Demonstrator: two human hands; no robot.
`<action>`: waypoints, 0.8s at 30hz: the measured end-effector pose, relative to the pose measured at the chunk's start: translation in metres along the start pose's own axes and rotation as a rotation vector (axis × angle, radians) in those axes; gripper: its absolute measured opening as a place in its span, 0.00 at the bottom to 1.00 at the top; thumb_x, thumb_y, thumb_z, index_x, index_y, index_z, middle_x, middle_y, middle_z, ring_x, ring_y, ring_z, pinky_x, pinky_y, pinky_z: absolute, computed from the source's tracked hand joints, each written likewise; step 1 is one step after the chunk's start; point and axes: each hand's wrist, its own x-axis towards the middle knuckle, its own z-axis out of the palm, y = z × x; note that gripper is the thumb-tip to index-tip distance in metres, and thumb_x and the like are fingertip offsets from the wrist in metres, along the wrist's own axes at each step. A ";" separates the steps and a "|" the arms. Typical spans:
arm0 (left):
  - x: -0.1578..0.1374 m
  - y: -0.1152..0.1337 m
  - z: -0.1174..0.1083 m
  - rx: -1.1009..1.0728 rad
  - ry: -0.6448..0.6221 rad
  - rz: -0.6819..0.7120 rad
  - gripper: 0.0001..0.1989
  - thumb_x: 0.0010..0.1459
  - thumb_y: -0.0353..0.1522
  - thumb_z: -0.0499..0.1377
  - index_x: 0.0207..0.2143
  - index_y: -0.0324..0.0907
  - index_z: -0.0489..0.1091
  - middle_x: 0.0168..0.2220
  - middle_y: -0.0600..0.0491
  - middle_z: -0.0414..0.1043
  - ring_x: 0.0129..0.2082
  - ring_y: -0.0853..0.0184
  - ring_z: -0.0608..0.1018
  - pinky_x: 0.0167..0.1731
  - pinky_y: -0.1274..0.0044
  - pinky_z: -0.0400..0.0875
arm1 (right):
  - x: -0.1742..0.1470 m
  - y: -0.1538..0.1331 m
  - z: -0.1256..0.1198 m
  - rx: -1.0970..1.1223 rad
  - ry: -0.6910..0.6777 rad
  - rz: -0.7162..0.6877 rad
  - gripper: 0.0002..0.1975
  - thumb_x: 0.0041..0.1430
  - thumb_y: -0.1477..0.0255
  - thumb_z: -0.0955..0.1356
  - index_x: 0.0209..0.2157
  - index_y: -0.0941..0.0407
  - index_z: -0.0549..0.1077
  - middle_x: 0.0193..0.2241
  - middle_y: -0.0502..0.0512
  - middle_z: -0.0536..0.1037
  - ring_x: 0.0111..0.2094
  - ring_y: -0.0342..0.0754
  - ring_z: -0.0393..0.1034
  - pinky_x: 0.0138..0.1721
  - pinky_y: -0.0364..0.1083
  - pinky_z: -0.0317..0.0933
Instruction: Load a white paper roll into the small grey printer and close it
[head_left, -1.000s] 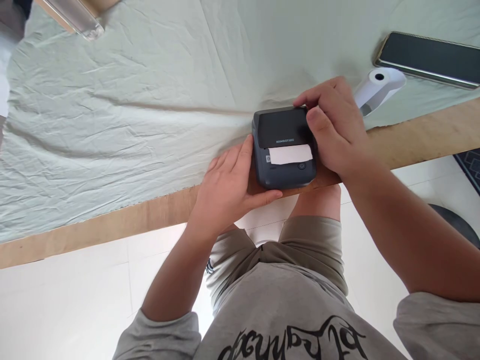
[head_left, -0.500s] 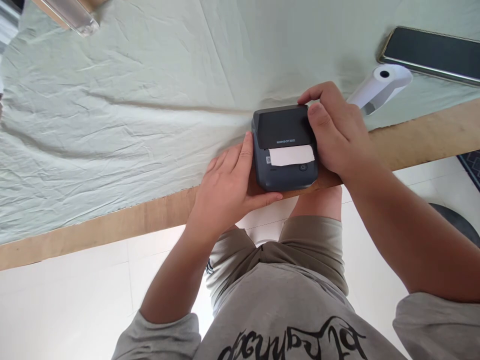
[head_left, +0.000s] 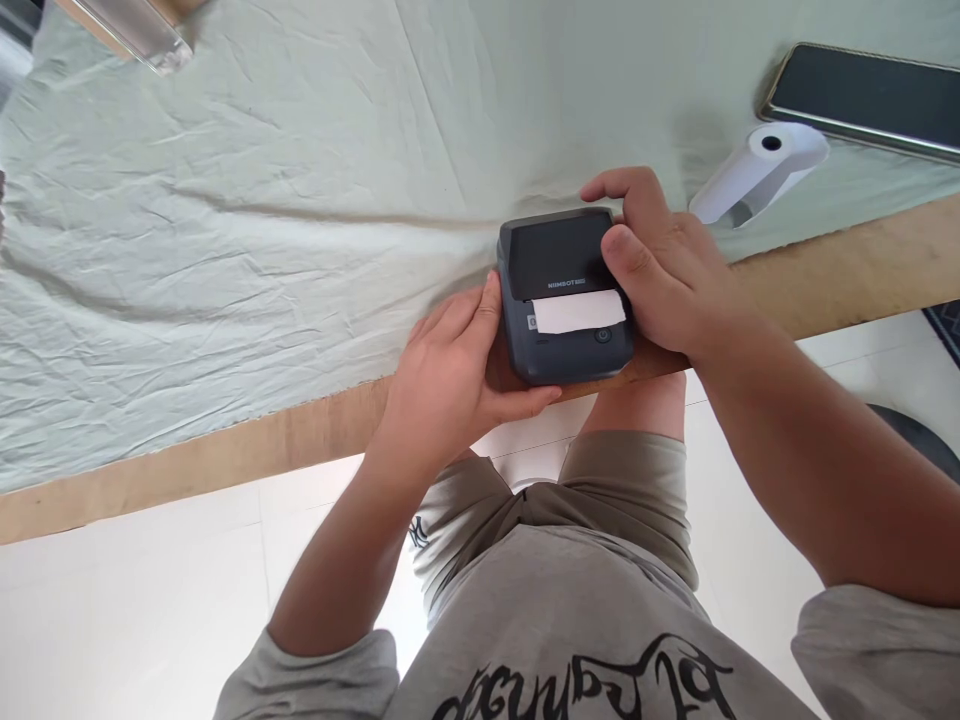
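A dark grey label printer [head_left: 566, 245] with "NIIMBOT" on its black lid lies flat at the table's front edge. A strip of white paper [head_left: 579, 312] sticks out of its slot over the front panel. My left hand [head_left: 450, 360] cups the near left corner, forefinger along the left side and thumb along the front edge. On the right side my right hand [head_left: 664, 265] holds the printer, its thumb over the lid's right edge and its forefinger stretched beyond the back right corner. The other right fingers are partly hidden.
A white paper roll [head_left: 739, 180] lies behind my right hand, its loose end curling. Beyond it is a phone [head_left: 874, 98] with a dark screen. A clear object [head_left: 161, 45] stands at the far left. Wrinkled pale cloth [head_left: 262, 250] covers the table up to its wooden edge [head_left: 300, 435].
My right forefinger has lifted off the printer's back edge and reaches further left. The right thumb has shifted slightly left and down. My left hand keeps its place on the printer.
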 end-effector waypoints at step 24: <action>-0.002 0.000 0.000 -0.014 -0.027 -0.032 0.50 0.61 0.56 0.67 0.75 0.39 0.58 0.68 0.36 0.71 0.68 0.42 0.73 0.68 0.51 0.69 | -0.008 0.019 0.000 0.033 -0.006 -0.070 0.46 0.62 0.34 0.58 0.69 0.51 0.59 0.34 0.55 0.70 0.33 0.38 0.59 0.39 0.44 0.61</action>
